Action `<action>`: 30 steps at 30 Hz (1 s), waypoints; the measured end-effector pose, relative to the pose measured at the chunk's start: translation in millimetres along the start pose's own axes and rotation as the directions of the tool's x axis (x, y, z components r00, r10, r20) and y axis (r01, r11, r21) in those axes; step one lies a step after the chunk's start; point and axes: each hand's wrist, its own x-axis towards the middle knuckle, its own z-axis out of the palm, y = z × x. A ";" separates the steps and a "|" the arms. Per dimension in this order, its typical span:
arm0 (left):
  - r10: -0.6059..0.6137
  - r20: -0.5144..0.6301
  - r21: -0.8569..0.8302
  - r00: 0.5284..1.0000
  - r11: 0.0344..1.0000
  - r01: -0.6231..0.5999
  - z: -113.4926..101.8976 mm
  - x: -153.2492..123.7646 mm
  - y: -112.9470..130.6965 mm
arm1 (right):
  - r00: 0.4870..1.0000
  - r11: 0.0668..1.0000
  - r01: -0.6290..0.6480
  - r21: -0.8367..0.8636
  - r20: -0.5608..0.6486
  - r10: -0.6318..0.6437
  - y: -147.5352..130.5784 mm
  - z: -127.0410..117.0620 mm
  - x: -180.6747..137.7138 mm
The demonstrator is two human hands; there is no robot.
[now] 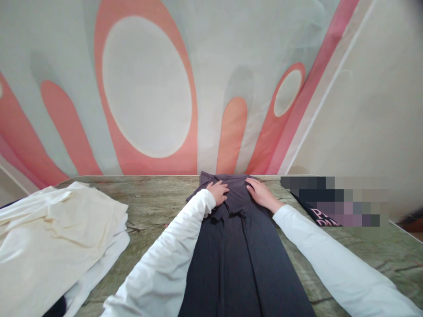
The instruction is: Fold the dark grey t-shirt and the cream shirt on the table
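A long dark grey garment [241, 255] lies stretched along the wooden table [155, 202], running away from me to the far edge. My left hand [218, 192] rests on its far end, fingers curled onto the cloth near a fold. My right hand [261, 193] lies flat beside it on the same end, fingers stretched out and pressed on the fabric. Both arms wear white sleeves.
A heap of cream and white clothes [49, 242] lies at the table's left. A dark item with pink lettering [319, 216] sits at the right, partly blurred out. A wall with pink and orange shapes [148, 88] rises behind the far table edge.
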 end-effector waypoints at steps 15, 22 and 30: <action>0.026 -0.097 -0.123 0.995 0.992 -0.038 -19.5 -5.0 3.4 | 0.993 0.991 -0.110 -0.081 0.043 0.114 -2.2 -3.4 -12.9; -0.203 -0.217 -0.197 0.955 0.967 0.161 -33.3 -13.2 -18.4 | 0.999 0.998 -0.034 -0.057 -0.018 0.033 -13.5 -12.5 -14.9; -0.485 -0.068 -0.253 0.872 0.854 0.455 -37.2 -27.0 -57.0 | 0.976 0.975 0.213 0.064 0.038 -0.216 -53.2 -13.2 -21.4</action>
